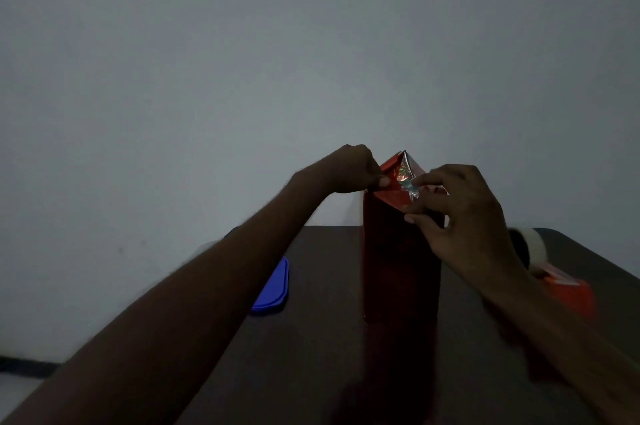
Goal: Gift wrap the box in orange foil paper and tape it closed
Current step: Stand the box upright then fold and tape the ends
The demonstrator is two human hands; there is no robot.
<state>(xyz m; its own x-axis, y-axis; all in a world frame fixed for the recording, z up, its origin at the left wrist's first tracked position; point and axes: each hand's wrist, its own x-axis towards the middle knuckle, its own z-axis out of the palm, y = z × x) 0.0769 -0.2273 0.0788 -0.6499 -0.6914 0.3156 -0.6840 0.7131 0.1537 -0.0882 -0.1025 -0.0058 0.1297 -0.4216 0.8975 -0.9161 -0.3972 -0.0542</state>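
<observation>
While box (401,251) stands, left hand (353,170), right hand (464,213) pinching foil (398,171)

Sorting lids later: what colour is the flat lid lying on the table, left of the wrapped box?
Blue; the lid shows in the head view, though dimly lit.

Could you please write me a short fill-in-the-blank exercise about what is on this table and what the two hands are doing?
1. The wrapped box stands ____ on the table.
2. Both hands work the foil flap at the box's ____ end.
3. The flat lid left of the box is ____ in colour.
4. The tape dispenser lies to the box's ____.

Missing words: upright; top; blue; right
</observation>
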